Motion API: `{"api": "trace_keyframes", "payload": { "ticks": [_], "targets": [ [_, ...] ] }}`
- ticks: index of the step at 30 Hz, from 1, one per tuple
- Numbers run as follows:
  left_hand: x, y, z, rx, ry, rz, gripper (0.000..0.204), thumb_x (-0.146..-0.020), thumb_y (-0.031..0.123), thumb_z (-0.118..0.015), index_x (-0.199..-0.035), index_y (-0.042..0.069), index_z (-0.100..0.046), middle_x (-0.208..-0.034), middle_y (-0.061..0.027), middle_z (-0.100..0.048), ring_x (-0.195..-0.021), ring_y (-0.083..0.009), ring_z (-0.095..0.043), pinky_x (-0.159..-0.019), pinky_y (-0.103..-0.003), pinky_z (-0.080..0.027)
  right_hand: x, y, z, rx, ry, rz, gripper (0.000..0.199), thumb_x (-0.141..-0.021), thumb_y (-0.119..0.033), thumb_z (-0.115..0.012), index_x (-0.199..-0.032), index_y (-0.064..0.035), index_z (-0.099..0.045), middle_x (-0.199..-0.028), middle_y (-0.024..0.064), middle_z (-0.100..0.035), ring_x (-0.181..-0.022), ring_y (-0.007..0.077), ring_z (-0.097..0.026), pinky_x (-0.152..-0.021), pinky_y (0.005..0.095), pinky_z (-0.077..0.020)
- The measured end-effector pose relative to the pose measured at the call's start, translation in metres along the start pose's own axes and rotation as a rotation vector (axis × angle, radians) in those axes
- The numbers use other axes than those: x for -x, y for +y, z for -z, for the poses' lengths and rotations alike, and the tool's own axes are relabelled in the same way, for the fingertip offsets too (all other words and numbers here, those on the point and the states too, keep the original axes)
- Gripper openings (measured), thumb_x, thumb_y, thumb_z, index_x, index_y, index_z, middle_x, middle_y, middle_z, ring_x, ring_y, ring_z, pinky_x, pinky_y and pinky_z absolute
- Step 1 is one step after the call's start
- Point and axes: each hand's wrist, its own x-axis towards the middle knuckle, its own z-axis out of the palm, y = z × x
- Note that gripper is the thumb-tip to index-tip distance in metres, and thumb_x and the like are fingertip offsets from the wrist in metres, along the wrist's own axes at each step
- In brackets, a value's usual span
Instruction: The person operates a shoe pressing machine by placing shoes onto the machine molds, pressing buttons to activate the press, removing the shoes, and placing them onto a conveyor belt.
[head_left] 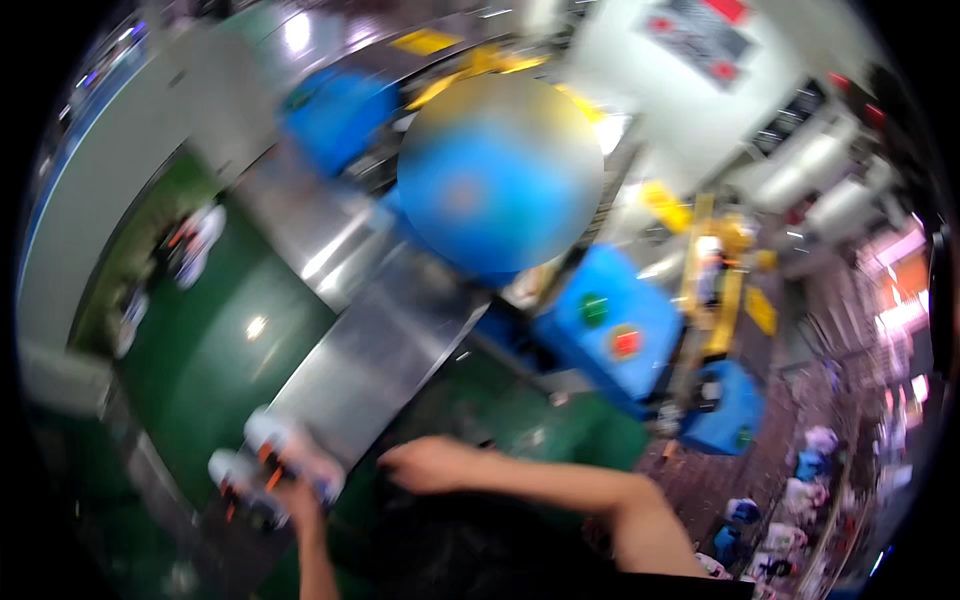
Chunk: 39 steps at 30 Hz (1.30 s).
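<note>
Blurrily, left hand (290, 495) gripping white shoes (275, 462), right hand (425, 465) loosely curled, empty, beside steel table (385, 345)

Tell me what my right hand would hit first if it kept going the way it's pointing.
Likely the white shoes your left hand holds: the right hand points left toward them over the green surface. The blur leaves depth unclear.

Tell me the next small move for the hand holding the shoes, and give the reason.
Probably lift the shoes up onto the metal table. The left hand grips the white pair with orange marks right at the table's near end, and the steel above them looks bare. The right hand rests beside it, holding nothing visible. The picture is blurred, so this is only a guess.
</note>
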Motion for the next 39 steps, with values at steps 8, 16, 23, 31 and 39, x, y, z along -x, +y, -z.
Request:
{"api": "trace_keyframes", "payload": {
  "ticks": [8,16,23,31,39],
  "targets": [
    [0.008,-0.015,0.021,0.03,-0.013,-0.233,0.085,-0.078,0.018,-0.073,-0.143,-0.004,-0.023,-0.142,-0.0245,-0.034,-0.136,-0.0362,-0.029,-0.113,-0.042,-0.022,-0.045,0.017,-0.042,-0.37,0.23,-0.526,0.089,-0.077,-0.023,-0.074,-0.145,-0.0002,-0.021,-0.144,0.0248,-0.03,-0.133,0.0333,-0.036,-0.107,0.0414,-0.0335],
    [-0.086,-0.095,0.036,0.513,0.08,0.11,0.072,-0.081,0.011,-0.073,-0.139,0.003,-0.029,-0.119,-0.0093,-0.052,-0.106,-0.0161,-0.052,-0.094,-0.032,-0.041,-0.214,-0.01,-0.133,-0.181,0.594,-0.357,0.063,-0.073,-0.009,-0.068,-0.127,0.0027,-0.037,-0.099,0.0239,-0.062,-0.099,0.0378,-0.06,-0.085,0.0426,-0.0468],
    [-0.161,-0.079,0.073,0.665,-0.509,-0.079,0.037,-0.086,0.006,-0.065,-0.121,0.003,-0.054,-0.11,-0.0026,-0.061,-0.096,-0.0127,-0.058,-0.085,-0.028,-0.045,-0.166,-0.102,-0.08,-0.853,0.582,-0.518,0.042,-0.075,-0.012,-0.071,-0.112,0.0025,-0.056,-0.096,0.0043,-0.059,-0.086,0.0147,-0.052,-0.079,0.0293,-0.0453],
    [-0.148,0.018,0.137,0.629,-1.443,-0.705,0.049,-0.082,0.01,-0.069,-0.126,0.001,-0.05,-0.11,-0.007,-0.059,-0.098,-0.0144,-0.057,-0.089,-0.029,-0.044,-0.074,-0.257,-0.252,-0.322,1.629,-0.017,0.054,-0.078,-0.01,-0.07,-0.126,0.0019,-0.048,-0.124,0.0149,-0.044,-0.114,0.0213,-0.047,-0.099,0.0312,-0.0372],
    [0.076,-0.048,0.28,-0.38,-2.311,-0.497,0.082,-0.065,0.001,-0.063,-0.142,0.002,-0.033,-0.113,-0.0088,-0.057,-0.102,-0.0189,-0.06,-0.087,-0.033,-0.05,0.002,-0.48,-0.582,-0.494,2.453,-0.674,0.059,-0.075,-0.01,-0.074,-0.128,-0.0012,-0.049,-0.115,0.0076,-0.057,-0.106,0.019,-0.054,-0.099,0.0332,-0.0383]
  ]
}}
